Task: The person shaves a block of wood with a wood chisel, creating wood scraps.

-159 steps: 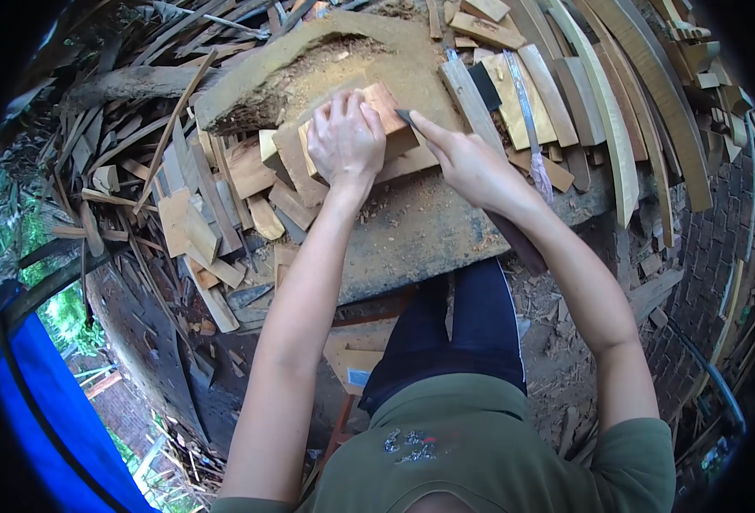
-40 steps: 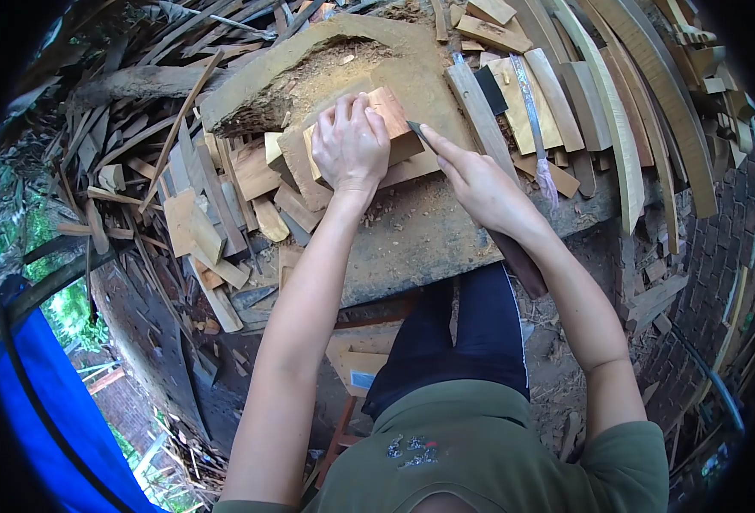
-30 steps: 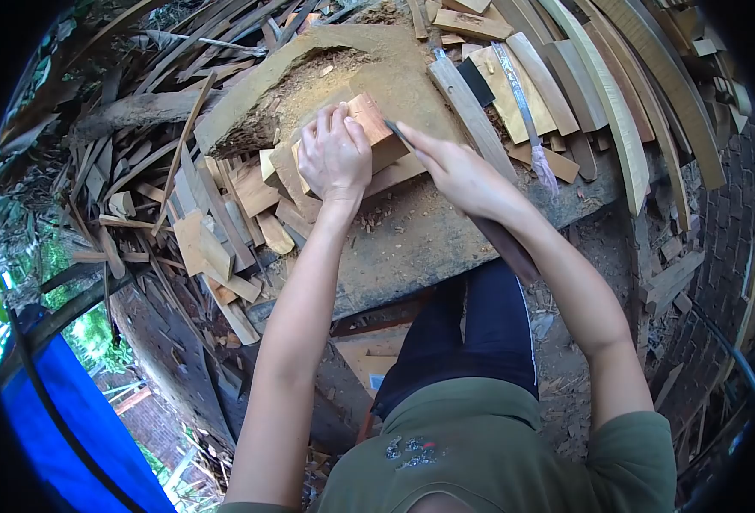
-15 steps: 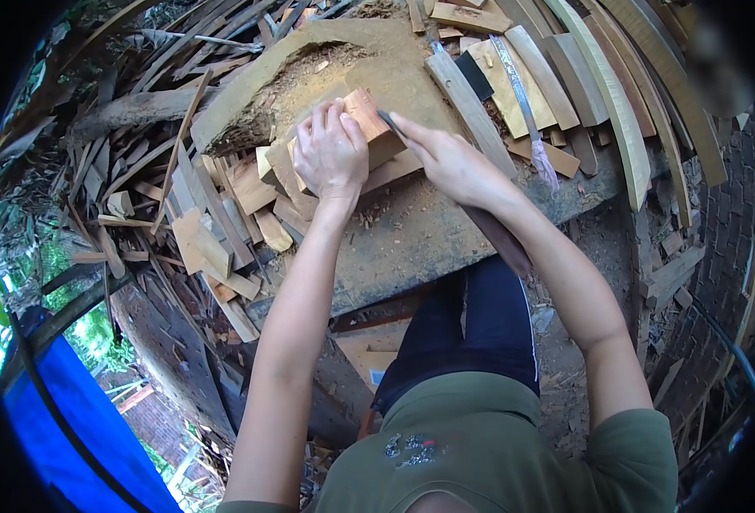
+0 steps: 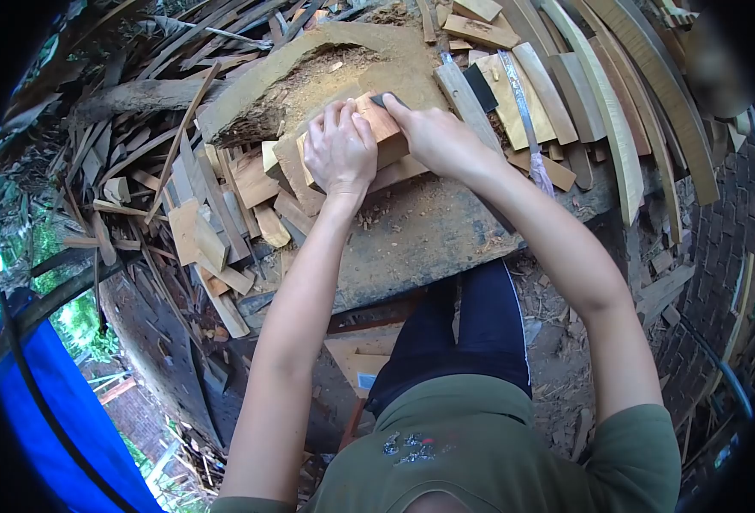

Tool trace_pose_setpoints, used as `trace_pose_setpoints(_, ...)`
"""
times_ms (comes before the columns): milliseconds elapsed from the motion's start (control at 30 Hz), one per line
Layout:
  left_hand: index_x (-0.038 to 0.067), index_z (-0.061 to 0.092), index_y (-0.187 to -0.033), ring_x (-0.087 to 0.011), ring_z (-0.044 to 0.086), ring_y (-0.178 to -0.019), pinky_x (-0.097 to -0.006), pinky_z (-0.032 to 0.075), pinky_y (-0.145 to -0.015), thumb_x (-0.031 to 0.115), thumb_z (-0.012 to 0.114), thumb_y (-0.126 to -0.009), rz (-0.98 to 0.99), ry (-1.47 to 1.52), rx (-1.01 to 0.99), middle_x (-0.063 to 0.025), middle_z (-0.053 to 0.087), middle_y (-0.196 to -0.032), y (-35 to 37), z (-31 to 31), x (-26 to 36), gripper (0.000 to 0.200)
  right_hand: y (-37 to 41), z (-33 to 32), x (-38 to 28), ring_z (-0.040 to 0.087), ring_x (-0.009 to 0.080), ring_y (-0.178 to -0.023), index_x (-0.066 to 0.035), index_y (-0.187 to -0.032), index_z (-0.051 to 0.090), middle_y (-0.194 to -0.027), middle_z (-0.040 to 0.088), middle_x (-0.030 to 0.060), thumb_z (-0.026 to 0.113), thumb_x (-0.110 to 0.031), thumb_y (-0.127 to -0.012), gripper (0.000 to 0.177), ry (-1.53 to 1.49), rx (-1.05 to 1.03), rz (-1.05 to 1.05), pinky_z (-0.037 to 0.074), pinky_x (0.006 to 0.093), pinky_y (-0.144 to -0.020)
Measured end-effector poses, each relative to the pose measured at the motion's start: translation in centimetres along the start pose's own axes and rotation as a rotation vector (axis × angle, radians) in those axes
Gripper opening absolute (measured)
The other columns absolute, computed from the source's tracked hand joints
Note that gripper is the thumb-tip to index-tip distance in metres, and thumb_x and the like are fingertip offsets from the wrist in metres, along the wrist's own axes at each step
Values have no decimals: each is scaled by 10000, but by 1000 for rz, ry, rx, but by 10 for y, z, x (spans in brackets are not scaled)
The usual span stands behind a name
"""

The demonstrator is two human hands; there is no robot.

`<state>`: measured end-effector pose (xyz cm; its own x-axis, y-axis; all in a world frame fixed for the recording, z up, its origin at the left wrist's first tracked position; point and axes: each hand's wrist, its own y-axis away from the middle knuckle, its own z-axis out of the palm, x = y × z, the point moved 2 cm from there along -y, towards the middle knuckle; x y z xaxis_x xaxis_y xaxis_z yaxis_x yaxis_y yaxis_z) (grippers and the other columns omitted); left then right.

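My left hand [image 5: 340,150] is closed over the left side of a reddish wooden block [image 5: 384,124], pressing it against a larger piece of wood on the bench. My right hand [image 5: 437,138] is wrapped around a long-handled knife [image 5: 499,218]. Its dark blade lies at the block's upper right corner, and its brown handle runs back beneath my right forearm. My fingers hide much of the blade. Sawdust and small chips lie around the block on the worn bench [image 5: 411,244].
A hollowed log slab [image 5: 249,90] lies behind the block. Offcuts and long strips crowd the left. At right lie a machete-like blade [image 5: 518,98] with a wrapped handle, and several curved boards [image 5: 604,111]. A blue sheet [image 5: 61,419] hangs at lower left.
My right hand and the knife have moved forward, away from my body, to the block's upper right corner. My left hand keeps its hold on the block. The view has shifted slightly.
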<state>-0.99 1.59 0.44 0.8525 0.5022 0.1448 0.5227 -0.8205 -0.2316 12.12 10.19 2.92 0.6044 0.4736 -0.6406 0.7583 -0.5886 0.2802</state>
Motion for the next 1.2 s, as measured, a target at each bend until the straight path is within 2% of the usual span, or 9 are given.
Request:
trace_pose_setpoints(133, 149, 717, -1116, -233, 611, -1102, -390, 489, -938, 283, 450, -962, -7, 39, 54, 12, 660, -1187, 2, 3, 0, 336, 15, -6, -1, 677, 462, -835, -40, -1465, 404, -868, 668, 327, 438, -17, -876, 590, 134, 18, -111, 536, 527, -761)
trace_pose_setpoints(233, 132, 724, -1098, -231, 622, -1094, -385, 494, -938, 284, 449, -962, -18, 70, 93, 4, 676, -1174, 1, 5, -2, 342, 40, -13, -6, 677, 467, -789, -33, -1442, 412, -830, 674, 310, 443, -25, -883, 560, 264, -46, -105, 540, 527, -735)
trace_pose_setpoints(433, 106, 730, -1073, -226, 628, -1082, -382, 496, -931, 282, 458, -960, -24, 71, 103, -9, 686, -1170, 0, 2, 0, 343, -13, -5, -14, 676, 460, -815, -45, -1389, 459, -860, 676, 310, 460, -22, -882, 507, 258, 12, -96, 541, 525, -745)
trace_pose_setpoints(600, 107, 733, -1048, -213, 623, -1074, -389, 500, -910, 285, 492, -954, -27, 73, 132, 0, 687, -1151, 1, 2, 1, 314, 37, -24, -26, 674, 456, -848, -76, -1507, 355, -874, 671, 317, 412, 9, -867, 648, 342, -164, -18, 523, 541, -765)
trace_pose_setpoints(733, 106, 734, -1043, -212, 623, -1069, -390, 500, -910, 286, 493, -953, -33, 68, 131, 0, 688, -1145, 2, 4, 2, 313, 28, -22, -24, 679, 446, -867, -78, -1502, 369, -871, 672, 313, 461, 8, -842, 672, 329, -123, -28, 530, 540, -768)
trace_pose_setpoints(833, 107, 734, -1041, -213, 626, -1062, -389, 501, -907, 289, 497, -950, -32, 79, 134, -2, 688, -1144, -1, 1, 1, 312, 44, -14, -33, 686, 440, -853, -79, -1502, 372, -849, 673, 294, 467, 8, -842, 673, 371, -75, -6, 537, 537, -760)
trace_pose_setpoints(900, 74, 717, -1032, -254, 610, -1093, -406, 450, -978, 282, 532, -894, -50, 146, 66, -64, 685, -1130, 1, 3, 1, 311, 48, -12, -38, 689, 441, -840, -76, -1497, 379, -824, 672, 275, 467, 6, -843, 665, 380, -82, -6, 540, 535, -751)
trace_pose_setpoints(1100, 111, 733, -1050, -216, 621, -1064, -396, 495, -906, 285, 516, -932, -42, 55, 105, 0, 687, -1133, -1, 1, 1, 302, -2, 0, -14, 673, 466, -835, -60, -1462, 411, -859, 661, 338, 434, 11, -865, 602, 277, -8, -45, 529, 539, -771)
trace_pose_setpoints(1200, 111, 732, -1047, -215, 621, -1063, -395, 491, -915, 285, 522, -924, -40, 76, 106, -4, 687, -1134, -1, 2, 2, 299, 33, -23, -26, 668, 473, -845, -72, -1479, 403, -865, 659, 336, 420, -43, -917, 562, 279, -95, -27, 512, 540, -789)
